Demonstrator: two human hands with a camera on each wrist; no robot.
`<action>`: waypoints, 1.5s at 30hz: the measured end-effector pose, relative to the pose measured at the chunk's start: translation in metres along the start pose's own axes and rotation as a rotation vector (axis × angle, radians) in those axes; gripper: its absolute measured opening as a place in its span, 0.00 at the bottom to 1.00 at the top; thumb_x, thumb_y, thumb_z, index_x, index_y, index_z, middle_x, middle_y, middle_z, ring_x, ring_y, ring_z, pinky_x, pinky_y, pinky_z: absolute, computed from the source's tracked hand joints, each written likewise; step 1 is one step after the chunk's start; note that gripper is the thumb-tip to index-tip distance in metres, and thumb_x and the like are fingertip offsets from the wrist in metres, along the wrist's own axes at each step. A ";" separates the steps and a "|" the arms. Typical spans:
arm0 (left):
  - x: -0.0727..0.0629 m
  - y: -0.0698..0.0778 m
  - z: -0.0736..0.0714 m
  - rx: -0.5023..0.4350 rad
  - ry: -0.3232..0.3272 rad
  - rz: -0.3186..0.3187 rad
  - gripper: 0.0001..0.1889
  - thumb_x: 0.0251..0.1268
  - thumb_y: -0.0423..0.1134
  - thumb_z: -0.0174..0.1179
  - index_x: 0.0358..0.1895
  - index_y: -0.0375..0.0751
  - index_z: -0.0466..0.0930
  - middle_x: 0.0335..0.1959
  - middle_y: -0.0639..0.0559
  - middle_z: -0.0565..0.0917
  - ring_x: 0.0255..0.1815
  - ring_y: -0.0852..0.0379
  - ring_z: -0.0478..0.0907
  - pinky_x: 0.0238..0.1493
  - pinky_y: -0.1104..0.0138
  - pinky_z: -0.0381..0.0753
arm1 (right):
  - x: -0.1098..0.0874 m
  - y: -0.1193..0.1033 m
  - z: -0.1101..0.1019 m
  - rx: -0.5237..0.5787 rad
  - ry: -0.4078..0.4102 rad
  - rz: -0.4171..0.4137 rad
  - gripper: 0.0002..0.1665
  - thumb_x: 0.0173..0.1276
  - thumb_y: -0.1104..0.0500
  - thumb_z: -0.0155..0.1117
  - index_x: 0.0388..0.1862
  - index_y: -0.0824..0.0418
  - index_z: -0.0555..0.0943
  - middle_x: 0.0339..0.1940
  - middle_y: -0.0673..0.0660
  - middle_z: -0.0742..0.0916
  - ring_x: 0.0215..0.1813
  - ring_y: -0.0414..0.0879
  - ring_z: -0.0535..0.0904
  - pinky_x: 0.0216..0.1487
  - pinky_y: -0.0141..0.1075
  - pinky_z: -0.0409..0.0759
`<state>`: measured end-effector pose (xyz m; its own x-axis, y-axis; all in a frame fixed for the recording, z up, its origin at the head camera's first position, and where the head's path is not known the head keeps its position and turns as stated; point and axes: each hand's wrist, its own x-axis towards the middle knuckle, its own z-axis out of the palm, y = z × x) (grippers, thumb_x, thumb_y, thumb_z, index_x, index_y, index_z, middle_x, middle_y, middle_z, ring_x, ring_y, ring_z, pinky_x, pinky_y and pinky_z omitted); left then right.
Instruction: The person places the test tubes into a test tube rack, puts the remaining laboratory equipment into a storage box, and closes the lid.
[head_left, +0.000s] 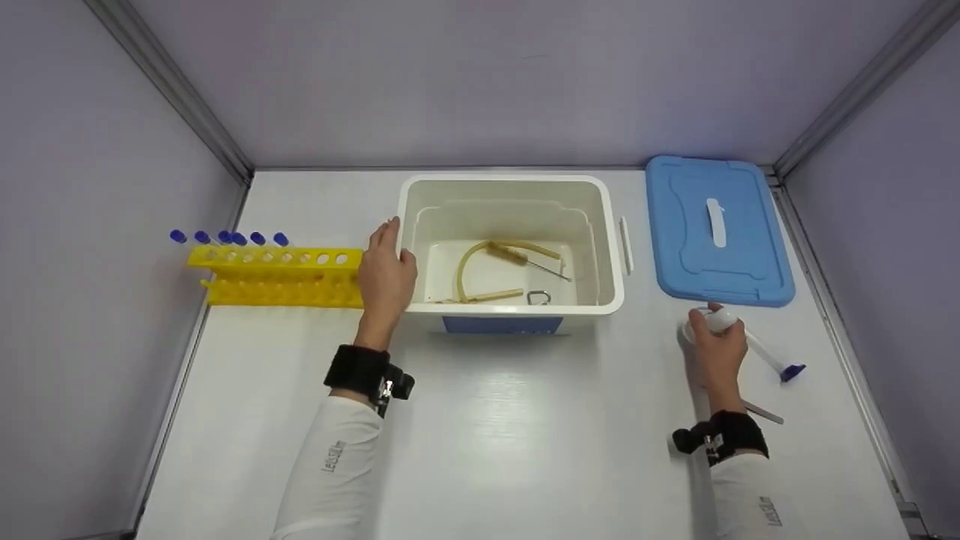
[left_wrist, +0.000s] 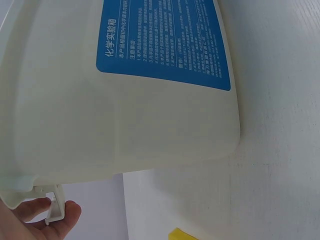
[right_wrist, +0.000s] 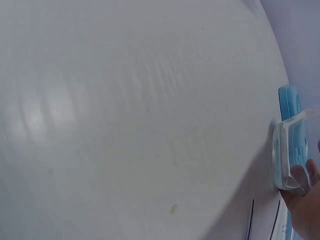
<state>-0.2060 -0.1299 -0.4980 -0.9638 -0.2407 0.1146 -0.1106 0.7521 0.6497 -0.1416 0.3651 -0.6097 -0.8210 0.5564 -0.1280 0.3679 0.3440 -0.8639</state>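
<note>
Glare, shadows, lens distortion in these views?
Head: glare on the table in front of the box; left wrist: shadow beside the box, small print on the blue label hard to read; right wrist: bright patch at left, shadow by the clear vessel, table edge bowed.

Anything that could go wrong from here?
1. The clear vessel in the right hand looks smooth and might slip.
2. The blue-based clear tube is right beside that hand and could get knocked.
3. The left hand grips the box handle beside the yellow rack; a bump could jostle its blue-topped tubes.
</note>
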 end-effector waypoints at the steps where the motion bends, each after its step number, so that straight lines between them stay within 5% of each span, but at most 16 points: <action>1: 0.000 0.000 0.000 -0.002 0.001 0.000 0.27 0.72 0.37 0.52 0.74 0.44 0.66 0.72 0.39 0.71 0.68 0.39 0.74 0.67 0.50 0.76 | 0.000 0.000 0.000 -0.002 -0.003 0.004 0.37 0.70 0.40 0.59 0.70 0.58 0.70 0.63 0.59 0.75 0.63 0.48 0.73 0.60 0.38 0.72; 9: 0.000 0.000 0.001 -0.017 0.004 0.010 0.27 0.72 0.36 0.53 0.74 0.44 0.66 0.71 0.39 0.71 0.68 0.39 0.74 0.68 0.49 0.75 | -0.002 -0.004 -0.002 0.011 0.007 0.018 0.32 0.70 0.41 0.60 0.63 0.61 0.72 0.61 0.59 0.79 0.64 0.49 0.75 0.65 0.45 0.73; 17: -0.001 -0.001 -0.001 -0.019 0.014 0.017 0.27 0.72 0.36 0.52 0.73 0.44 0.67 0.71 0.39 0.72 0.66 0.38 0.75 0.64 0.49 0.77 | -0.003 -0.010 -0.001 -0.004 0.035 -0.034 0.20 0.68 0.44 0.63 0.49 0.56 0.75 0.41 0.43 0.79 0.45 0.34 0.74 0.48 0.30 0.72; 21: -0.001 -0.001 -0.001 -0.016 0.016 0.016 0.27 0.72 0.36 0.52 0.73 0.43 0.67 0.71 0.39 0.72 0.67 0.38 0.75 0.64 0.49 0.77 | -0.002 -0.017 -0.001 -0.030 0.052 -0.068 0.21 0.68 0.46 0.62 0.49 0.60 0.76 0.39 0.43 0.79 0.40 0.33 0.72 0.45 0.30 0.71; 36: -0.001 0.000 0.000 -0.009 -0.001 -0.002 0.27 0.72 0.37 0.52 0.74 0.45 0.66 0.72 0.41 0.71 0.67 0.39 0.75 0.64 0.50 0.77 | -0.012 -0.073 -0.015 0.017 -0.058 -0.111 0.16 0.68 0.46 0.63 0.48 0.54 0.78 0.37 0.39 0.80 0.40 0.34 0.76 0.39 0.27 0.75; 45: -0.001 0.000 0.000 -0.008 0.013 0.008 0.27 0.71 0.36 0.53 0.73 0.44 0.67 0.72 0.40 0.72 0.66 0.39 0.76 0.63 0.49 0.78 | -0.024 -0.119 -0.019 0.085 -0.101 -0.280 0.25 0.70 0.53 0.64 0.58 0.68 0.77 0.42 0.37 0.80 0.50 0.35 0.77 0.54 0.37 0.75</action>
<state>-0.2055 -0.1298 -0.4982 -0.9613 -0.2427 0.1301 -0.1007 0.7495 0.6543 -0.1568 0.3256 -0.4947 -0.9261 0.3693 0.0765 0.0870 0.4065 -0.9095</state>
